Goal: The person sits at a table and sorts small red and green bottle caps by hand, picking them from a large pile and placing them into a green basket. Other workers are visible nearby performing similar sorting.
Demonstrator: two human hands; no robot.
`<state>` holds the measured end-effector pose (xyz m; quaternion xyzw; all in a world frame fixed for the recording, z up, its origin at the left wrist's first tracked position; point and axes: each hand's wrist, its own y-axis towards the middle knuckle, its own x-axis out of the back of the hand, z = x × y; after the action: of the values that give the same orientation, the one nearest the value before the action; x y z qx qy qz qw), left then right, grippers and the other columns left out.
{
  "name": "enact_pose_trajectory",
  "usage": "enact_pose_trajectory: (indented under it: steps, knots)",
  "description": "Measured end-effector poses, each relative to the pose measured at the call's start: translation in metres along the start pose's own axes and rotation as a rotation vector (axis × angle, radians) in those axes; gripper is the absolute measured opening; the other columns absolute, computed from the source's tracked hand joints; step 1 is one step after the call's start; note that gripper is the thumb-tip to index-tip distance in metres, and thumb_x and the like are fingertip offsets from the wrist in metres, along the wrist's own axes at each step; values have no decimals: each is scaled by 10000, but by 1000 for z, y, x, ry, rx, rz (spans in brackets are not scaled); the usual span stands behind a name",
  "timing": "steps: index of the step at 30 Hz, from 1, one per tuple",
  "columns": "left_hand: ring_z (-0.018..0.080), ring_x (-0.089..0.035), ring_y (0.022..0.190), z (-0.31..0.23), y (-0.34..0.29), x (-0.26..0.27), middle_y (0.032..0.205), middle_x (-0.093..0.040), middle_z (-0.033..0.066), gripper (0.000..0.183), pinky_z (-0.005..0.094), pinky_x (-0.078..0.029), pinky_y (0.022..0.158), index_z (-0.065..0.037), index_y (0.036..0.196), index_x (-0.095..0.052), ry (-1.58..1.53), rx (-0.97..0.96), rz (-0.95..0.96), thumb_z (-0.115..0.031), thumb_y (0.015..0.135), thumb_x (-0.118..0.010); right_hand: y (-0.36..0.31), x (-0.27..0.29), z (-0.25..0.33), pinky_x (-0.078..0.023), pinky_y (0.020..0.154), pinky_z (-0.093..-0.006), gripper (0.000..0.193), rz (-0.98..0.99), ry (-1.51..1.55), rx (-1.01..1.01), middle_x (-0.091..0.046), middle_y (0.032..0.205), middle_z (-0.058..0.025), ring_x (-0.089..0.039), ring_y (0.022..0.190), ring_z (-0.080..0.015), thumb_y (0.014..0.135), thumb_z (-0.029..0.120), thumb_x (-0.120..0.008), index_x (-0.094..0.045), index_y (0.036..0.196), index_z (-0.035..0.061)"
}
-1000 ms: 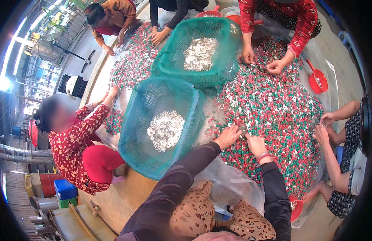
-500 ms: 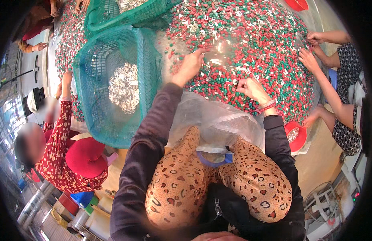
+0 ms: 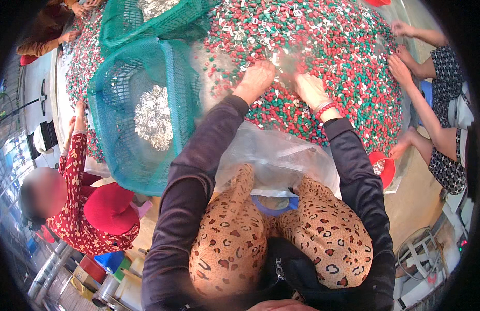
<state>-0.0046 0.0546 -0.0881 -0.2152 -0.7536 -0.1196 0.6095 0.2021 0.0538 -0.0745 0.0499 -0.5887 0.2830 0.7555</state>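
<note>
Both hands are seen pressed down into a broad heap of small red, green and white plastic pieces (image 3: 349,57) that covers the table. The left hand (image 3: 256,79) is laid knuckles-up on the heap, its fingers curled into the pieces; whether anything is pinched between them cannot be told. The right hand (image 3: 308,88) is set just beside it, fingers likewise buried in the pieces, and its grip cannot be told either. A red bead bracelet (image 3: 326,109) is worn at the right wrist. A sheet of clear plastic film (image 3: 273,155) is draped from the table edge down over the person's lap, between the dark sleeves.

To the left of the hands, a teal mesh basket (image 3: 115,150) is placed on the heap, with a pile of pale silvery-white clips (image 3: 153,118) lying in it. A second teal basket (image 3: 146,23) is seen beyond it. A small red bowl (image 3: 384,167) is held at the table's right edge by another person's hand.
</note>
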Motion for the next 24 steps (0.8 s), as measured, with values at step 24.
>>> enact_pose_trajectory:
  steps: [24]
  knots:
    - [143,-435,821,22,-54,78,849,-446,45,248,291,-396,664,-77,815,-431,-2156,203,205,-288,946,-416,5,-1,-1,-523,685,-462,109,-20,38,-85,-651,804,-219,-664,828,-365,780,73,-568,-648,819,11]
